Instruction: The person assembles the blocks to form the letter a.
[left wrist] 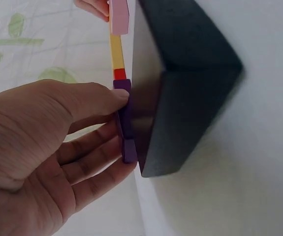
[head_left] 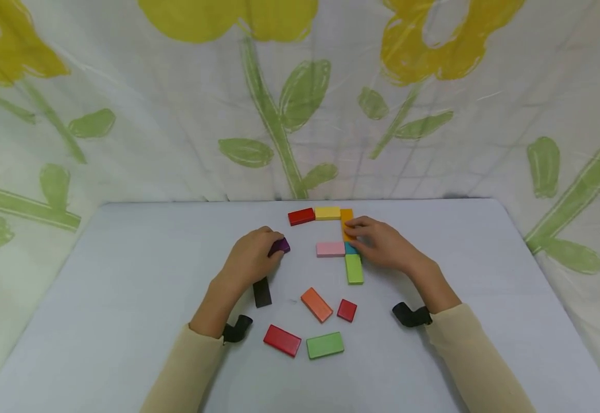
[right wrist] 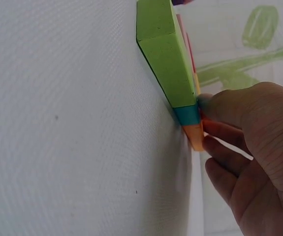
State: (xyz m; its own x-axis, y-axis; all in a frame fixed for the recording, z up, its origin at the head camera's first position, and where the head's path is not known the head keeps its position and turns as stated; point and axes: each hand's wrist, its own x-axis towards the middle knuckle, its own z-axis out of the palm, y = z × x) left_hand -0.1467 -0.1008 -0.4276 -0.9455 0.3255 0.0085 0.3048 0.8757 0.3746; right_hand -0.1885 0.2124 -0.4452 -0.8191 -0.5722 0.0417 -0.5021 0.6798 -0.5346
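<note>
In the head view my left hand (head_left: 250, 255) pinches a purple block (head_left: 280, 246) between thumb and fingers. The left wrist view shows the thumb against one side of it. A black block (head_left: 262, 293) lies just below that hand. My right hand (head_left: 384, 244) rests its fingertips at the orange block (head_left: 347, 218) and its thumb at the small blue block (head_left: 350, 248), partly covering both. A light green block (head_left: 354, 269) adjoins the blue one, and a pink block (head_left: 330, 249) sits to its left. Yellow (head_left: 327, 213) and red (head_left: 302, 217) blocks run left from the orange block's top.
Nearer on the white table (head_left: 98, 298) lie an orange-red block (head_left: 316, 304), a small red cube (head_left: 347, 310), a red block (head_left: 282, 341) and a green block (head_left: 325, 345). A flower-patterned curtain (head_left: 176, 115) hangs behind the table's back edge.
</note>
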